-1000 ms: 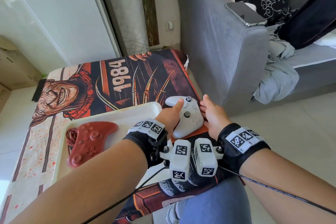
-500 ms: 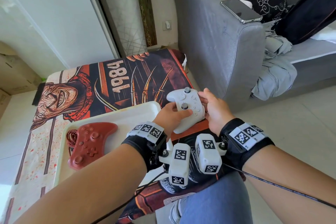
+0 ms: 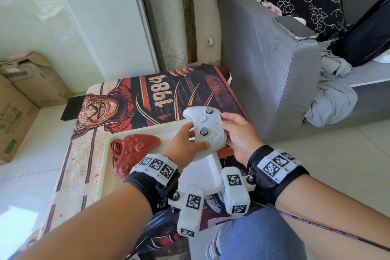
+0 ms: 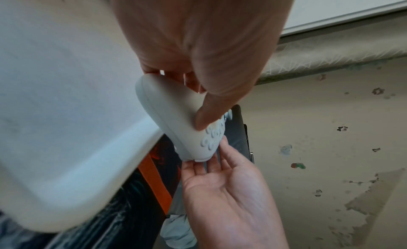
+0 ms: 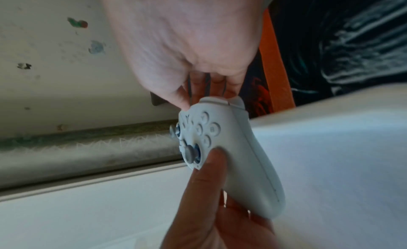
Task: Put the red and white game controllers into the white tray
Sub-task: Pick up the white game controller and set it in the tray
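Observation:
The white controller (image 3: 207, 131) is in the air over the right edge of the white tray (image 3: 104, 167). My left hand (image 3: 185, 143) grips its lower handle, thumb (image 4: 207, 117) on the face beside the buttons and fingers underneath. My right hand (image 3: 238, 135) lies with straight fingers (image 4: 211, 165) against the shoulder-button end, thumb tip at the face's edge. The red controller (image 3: 133, 152) lies face up in the left part of the tray. Both wrist views show the white controller (image 5: 231, 148) above the tray's pale surface (image 5: 330, 148).
The tray sits on a table covered with a printed cloth (image 3: 158, 95). A grey sofa armrest (image 3: 274, 80) with a phone (image 3: 294, 27) on it stands close on the right. Cardboard boxes (image 3: 21, 101) are on the floor at left. My knee in jeans (image 3: 253, 238) is below.
The white controller has come up off the cloth and moved left, over the tray's edge. My left hand now grips its handle, and my right hand's fingers have straightened against its end.

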`<state>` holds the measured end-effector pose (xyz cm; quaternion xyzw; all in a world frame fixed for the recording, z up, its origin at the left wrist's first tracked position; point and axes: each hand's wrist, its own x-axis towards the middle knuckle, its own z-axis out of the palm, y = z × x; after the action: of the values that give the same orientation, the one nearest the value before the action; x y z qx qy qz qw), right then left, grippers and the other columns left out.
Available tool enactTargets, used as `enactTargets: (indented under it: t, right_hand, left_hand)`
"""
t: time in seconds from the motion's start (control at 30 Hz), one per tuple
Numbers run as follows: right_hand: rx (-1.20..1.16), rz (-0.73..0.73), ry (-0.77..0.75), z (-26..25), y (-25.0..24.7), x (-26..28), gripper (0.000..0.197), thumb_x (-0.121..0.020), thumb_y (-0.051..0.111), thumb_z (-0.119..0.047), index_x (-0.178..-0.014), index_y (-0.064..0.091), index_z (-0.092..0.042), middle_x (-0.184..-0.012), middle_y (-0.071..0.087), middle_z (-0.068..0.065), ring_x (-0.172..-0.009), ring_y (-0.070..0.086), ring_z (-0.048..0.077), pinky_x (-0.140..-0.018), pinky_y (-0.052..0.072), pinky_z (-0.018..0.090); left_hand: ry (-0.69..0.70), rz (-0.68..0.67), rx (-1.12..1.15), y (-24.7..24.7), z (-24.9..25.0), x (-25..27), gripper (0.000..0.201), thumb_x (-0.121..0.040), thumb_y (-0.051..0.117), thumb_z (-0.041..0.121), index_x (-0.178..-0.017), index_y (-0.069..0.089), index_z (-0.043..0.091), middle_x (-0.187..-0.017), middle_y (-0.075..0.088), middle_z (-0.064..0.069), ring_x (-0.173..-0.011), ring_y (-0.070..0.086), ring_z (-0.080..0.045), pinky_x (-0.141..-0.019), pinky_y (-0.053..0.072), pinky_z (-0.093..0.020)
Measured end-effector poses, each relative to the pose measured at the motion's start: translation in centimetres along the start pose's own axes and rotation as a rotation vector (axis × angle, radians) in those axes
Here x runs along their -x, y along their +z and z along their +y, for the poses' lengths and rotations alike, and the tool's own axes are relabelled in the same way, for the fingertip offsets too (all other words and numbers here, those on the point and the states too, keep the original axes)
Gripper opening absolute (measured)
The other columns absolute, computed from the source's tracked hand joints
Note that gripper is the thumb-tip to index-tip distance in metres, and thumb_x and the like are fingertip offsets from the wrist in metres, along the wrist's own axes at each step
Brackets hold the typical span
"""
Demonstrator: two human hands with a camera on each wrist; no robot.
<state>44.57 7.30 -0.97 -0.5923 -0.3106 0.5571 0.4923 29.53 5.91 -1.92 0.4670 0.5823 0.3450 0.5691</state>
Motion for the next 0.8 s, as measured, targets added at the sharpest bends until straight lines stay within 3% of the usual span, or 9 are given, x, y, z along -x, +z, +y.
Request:
enactTargets:
  t: [0.13,0.27,0.47,0.53,0.7,0.8]
  right_hand:
    - [0.033,-0.016,0.027,1.9,2.4,0.8,0.026,-0.091,0.049,0.000,-0.100,0.060,-0.021,-0.114,0.067,0.009,-0.098,0.064,0.025,-0.068,0.053,0.034]
    - [0.066,-0.043,0.064,3.0,3.7,1.2,0.037,-0.088,0.046,0.008,-0.116,0.058,-0.011,-0.113,0.067,0.009,-0.088,0.063,0.022,-0.058,0.048,0.027]
    - [0.171,-0.012,0.150,4.8,4.9,1.3,0.044,-0.090,0.035,0.008,-0.120,0.058,-0.015,-0.117,0.065,0.002,-0.104,0.064,0.025,-0.084,0.056,0.042]
    - [0.207,-0.004,0.145,4.9,5.2,1.5,0.044,-0.090,0.035,0.007,-0.119,0.058,-0.016,-0.117,0.065,0.001,-0.103,0.063,0.024,-0.082,0.056,0.039]
    - [0.244,-0.015,0.146,4.8,5.6,2.1,0.046,-0.090,0.031,0.010,-0.122,0.057,-0.011,-0.110,0.062,0.002,-0.094,0.059,0.019,-0.071,0.052,0.029]
    - [0.270,-0.019,0.161,5.1,5.9,2.2,0.045,-0.091,0.031,0.008,-0.121,0.057,-0.012,-0.112,0.061,0.003,-0.095,0.058,0.021,-0.073,0.052,0.032]
  left_hand:
    - [-0.030,0.035,-0.060,-1.8,-1.2,1.3,0.074,-0.078,0.074,0.000,-0.144,0.042,0.013,-0.129,0.062,-0.010,-0.115,0.062,-0.028,-0.096,0.053,-0.044]
    - [-0.040,0.059,-0.105,-2.8,-1.9,2.3,0.069,-0.082,0.069,-0.002,-0.143,0.041,0.012,-0.125,0.061,-0.008,-0.113,0.061,-0.025,-0.089,0.052,-0.037]
    - [-0.088,0.055,-0.133,-3.2,-3.1,3.0,0.058,-0.082,0.063,-0.010,-0.135,0.046,0.007,-0.109,0.061,-0.005,-0.099,0.060,-0.022,-0.076,0.054,-0.031]
    - [-0.110,0.059,-0.146,-3.3,-3.6,3.0,0.058,-0.082,0.063,-0.011,-0.134,0.046,0.007,-0.111,0.062,-0.006,-0.100,0.061,-0.024,-0.073,0.053,-0.030]
    - [-0.155,0.069,-0.216,-3.9,-4.1,2.9,0.058,-0.082,0.065,-0.004,-0.135,0.047,0.010,-0.125,0.064,-0.010,-0.109,0.062,-0.028,-0.075,0.051,-0.030]
    - [-0.176,0.065,-0.251,-4.2,-4.3,2.9,0.058,-0.081,0.068,0.000,-0.135,0.049,0.010,-0.123,0.066,-0.010,-0.111,0.063,-0.029,-0.089,0.053,-0.038]
